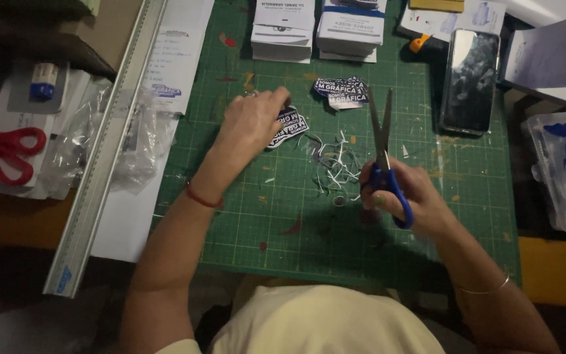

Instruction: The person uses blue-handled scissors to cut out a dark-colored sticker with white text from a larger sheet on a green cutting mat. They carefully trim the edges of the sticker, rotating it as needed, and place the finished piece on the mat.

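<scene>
Blue-handled scissors (385, 164) sit gripped in the right hand (406, 193), blades slightly parted and pointing away over the green cutting mat (466, 177). Left hand (251, 121) presses fingertips on a dark cut-out sticker (289, 128), more stickers (343, 92) just beyond, white paper scraps (332, 167) between the hands.
</scene>
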